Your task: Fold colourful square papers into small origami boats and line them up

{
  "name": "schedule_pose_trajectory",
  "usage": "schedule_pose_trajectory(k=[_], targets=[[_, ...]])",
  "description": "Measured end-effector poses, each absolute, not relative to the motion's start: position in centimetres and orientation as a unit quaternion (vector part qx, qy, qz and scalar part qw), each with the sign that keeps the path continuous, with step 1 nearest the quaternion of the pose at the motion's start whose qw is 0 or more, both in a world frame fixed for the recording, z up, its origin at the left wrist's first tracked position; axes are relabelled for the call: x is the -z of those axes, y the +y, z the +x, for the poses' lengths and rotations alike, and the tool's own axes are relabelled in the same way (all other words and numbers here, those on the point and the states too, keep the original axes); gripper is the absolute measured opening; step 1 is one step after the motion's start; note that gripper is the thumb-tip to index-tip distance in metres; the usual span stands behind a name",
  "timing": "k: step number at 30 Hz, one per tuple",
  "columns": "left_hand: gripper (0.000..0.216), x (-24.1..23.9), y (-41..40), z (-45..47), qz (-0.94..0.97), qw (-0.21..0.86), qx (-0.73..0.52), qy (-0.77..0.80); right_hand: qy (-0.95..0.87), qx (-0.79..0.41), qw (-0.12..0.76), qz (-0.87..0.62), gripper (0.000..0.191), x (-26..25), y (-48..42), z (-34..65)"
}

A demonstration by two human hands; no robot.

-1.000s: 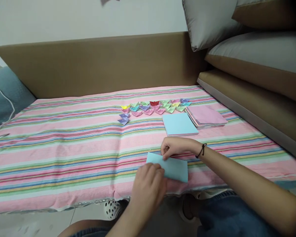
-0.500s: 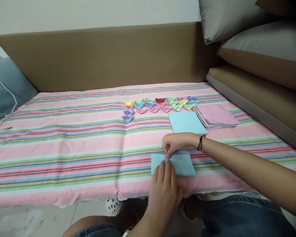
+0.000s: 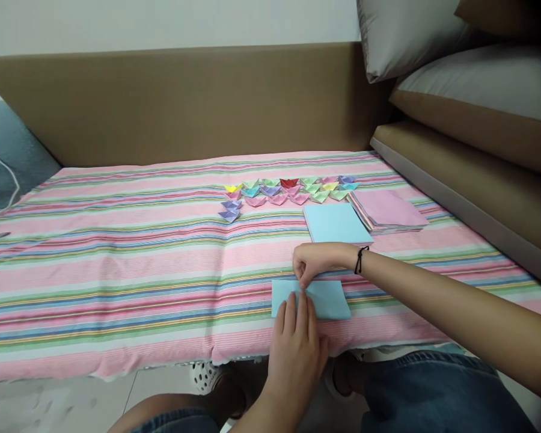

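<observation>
A light blue sheet of paper (image 3: pixel 331 299), folded into a rectangle, lies flat on the striped cloth near its front edge. My left hand (image 3: pixel 296 346) rests on it from below with fingers stretched out, their tips near the paper's upper edge. Over that edge, my right hand (image 3: pixel 314 263) is closed, fingers curled and a fingertip or thumb pressed against the paper just beyond the left fingertips. Behind it sits a stack of light blue paper (image 3: pixel 338 224). To the right of that stack is another stack with a pink sheet (image 3: pixel 390 208) on top.
Several small folded paper boats (image 3: pixel 278 199) in many colours stand in rows on the striped cloth (image 3: pixel 130 270). A brown board (image 3: pixel 184 108) rises along the back. Grey and brown cushions (image 3: pixel 473 108) pile up at the right. A white cable (image 3: pixel 6 168) runs at the left.
The whole view has shifted slightly, with things appearing a little further left. Both hands keep nearly the same place on the folded paper.
</observation>
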State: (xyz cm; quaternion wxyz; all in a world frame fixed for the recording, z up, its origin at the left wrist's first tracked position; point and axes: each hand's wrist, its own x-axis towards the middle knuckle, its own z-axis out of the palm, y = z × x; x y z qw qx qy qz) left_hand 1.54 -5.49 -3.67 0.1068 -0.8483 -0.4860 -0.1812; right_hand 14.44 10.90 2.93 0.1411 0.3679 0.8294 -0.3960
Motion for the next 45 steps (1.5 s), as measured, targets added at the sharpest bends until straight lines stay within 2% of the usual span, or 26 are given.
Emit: schedule_pose_trajectory(k=[9, 16, 23, 31, 45], targets=[[0.051, 3.5, -5.7, 1.6, -0.841, 0.114, 0.184, -0.495, 0.825, 0.419, 0.124, 0.359, 0.035, -2.8, 11.1, 14.6], [0.057, 3.4, -5.5, 1.4, -0.841, 0.100, 0.174, -0.503, 0.824, 0.417, 0.124, 0.363, 0.026, -2.9, 11.0, 14.6], [0.063, 3.1, -5.4, 1.1, -0.839, 0.086, 0.165, -0.512, 0.833, 0.405, 0.112, 0.360, 0.024, -2.9, 10.7, 14.9], [0.059, 2.9, -5.6, 1.4, -0.841, 0.099, 0.156, -0.508, 0.838, 0.408, 0.110, 0.345, 0.017, -2.8, 10.6, 15.2], [0.071, 3.3, -4.8, 1.2, -0.840, 0.086, 0.163, -0.510, 0.844, 0.420, 0.089, 0.322, 0.014, -2.6, 10.7, 15.6]])
